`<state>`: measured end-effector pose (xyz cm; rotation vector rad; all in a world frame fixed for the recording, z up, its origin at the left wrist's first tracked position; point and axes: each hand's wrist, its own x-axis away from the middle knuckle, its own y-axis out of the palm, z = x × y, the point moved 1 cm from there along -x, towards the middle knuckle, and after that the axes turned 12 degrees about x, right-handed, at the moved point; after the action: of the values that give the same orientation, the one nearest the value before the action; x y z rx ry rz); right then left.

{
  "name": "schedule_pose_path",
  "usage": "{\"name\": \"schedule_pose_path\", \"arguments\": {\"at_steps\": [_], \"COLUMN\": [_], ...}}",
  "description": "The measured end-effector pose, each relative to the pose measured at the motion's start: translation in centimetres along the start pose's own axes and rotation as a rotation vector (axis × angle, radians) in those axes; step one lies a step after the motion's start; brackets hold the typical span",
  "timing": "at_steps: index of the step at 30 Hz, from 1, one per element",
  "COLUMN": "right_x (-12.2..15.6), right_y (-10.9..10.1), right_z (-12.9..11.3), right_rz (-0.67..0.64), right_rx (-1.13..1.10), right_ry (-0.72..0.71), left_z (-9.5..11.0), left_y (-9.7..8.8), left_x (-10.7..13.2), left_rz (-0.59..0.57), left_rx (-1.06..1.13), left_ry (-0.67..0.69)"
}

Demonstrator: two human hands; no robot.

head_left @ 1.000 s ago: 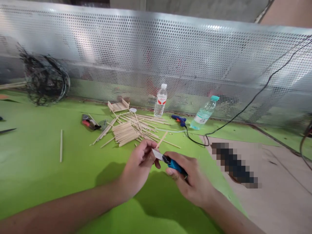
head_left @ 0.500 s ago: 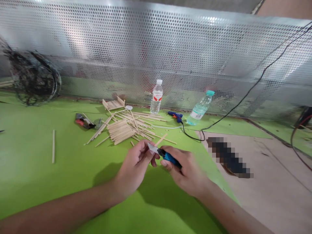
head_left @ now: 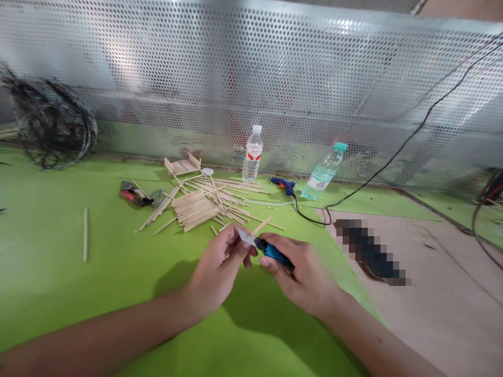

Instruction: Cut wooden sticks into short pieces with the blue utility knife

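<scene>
My right hand [head_left: 304, 275] is wrapped round a blue utility knife [head_left: 271, 251] whose bare blade points left. My left hand [head_left: 220, 264] pinches a thin wooden stick [head_left: 261, 225] right at the blade's tip. Both hands hover just above the green table [head_left: 78, 293], near its front middle. Behind them lies a loose pile of wooden sticks [head_left: 204, 204].
A small stick-built frame [head_left: 183, 166] stands behind the pile. Two water bottles [head_left: 252, 153] [head_left: 323, 173], a blue glue gun [head_left: 283, 184] with black cord, red pliers [head_left: 133, 195] and a lone stick [head_left: 85, 234] lie around. A perforated metal screen [head_left: 251, 89] closes the back; brown board [head_left: 432, 293] lies right.
The view has shifted slightly, so the things on the table sit a little higher and to the left. My hands keep the same hold on the knife and the stick.
</scene>
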<state>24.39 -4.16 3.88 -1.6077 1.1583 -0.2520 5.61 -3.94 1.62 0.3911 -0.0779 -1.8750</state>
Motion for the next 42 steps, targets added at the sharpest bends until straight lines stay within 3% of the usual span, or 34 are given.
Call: {"name": "schedule_pose_path", "arguments": {"at_steps": [12,18,24,27,29,30,32,34,37,42], "right_x": [-0.2,-0.2,-0.8,-1.0,-0.8,-0.7,-0.5,-0.5,-0.5,-0.3], "right_y": [-0.1,-0.2,-0.4,-1.5,-2.6,-3.2,-3.9,-3.5,-1.7,-0.5], "right_z": [-0.1,0.6,1.1,3.8,6.5,7.7,8.8,8.0,4.3,-0.3], "right_rz": [-0.025,-0.038,-0.039,-0.035,0.08,0.208,0.388,0.335,0.095,0.017], "right_rx": [-0.003,-0.017,-0.025,0.034,0.158,0.212,0.227,0.193,0.119,0.103], "right_ry": [0.037,-0.02,-0.043,0.051,0.26,0.332,0.372,0.308,0.176,0.001], "left_z": [0.2,0.7,0.8,1.6,2.5,2.9,3.3,3.0,1.8,0.7], "left_y": [-0.4,-0.7,-0.1,-0.4,-0.8,-1.0,-1.2,-1.2,-0.9,-0.6], "left_x": [0.0,0.2,0.2,-0.4,-0.8,-1.0,-1.1,-1.1,-0.8,-0.6], "left_rz": [0.0,-0.026,-0.001,0.061,0.103,0.115,0.127,0.128,0.107,0.055], "left_rx": [-0.149,-0.249,0.009,0.232,0.337,0.36,0.312,0.204,0.146,0.208], "left_ry": [-0.034,-0.03,-0.093,-0.115,-0.062,-0.029,0.028,0.042,-0.006,-0.065]}}
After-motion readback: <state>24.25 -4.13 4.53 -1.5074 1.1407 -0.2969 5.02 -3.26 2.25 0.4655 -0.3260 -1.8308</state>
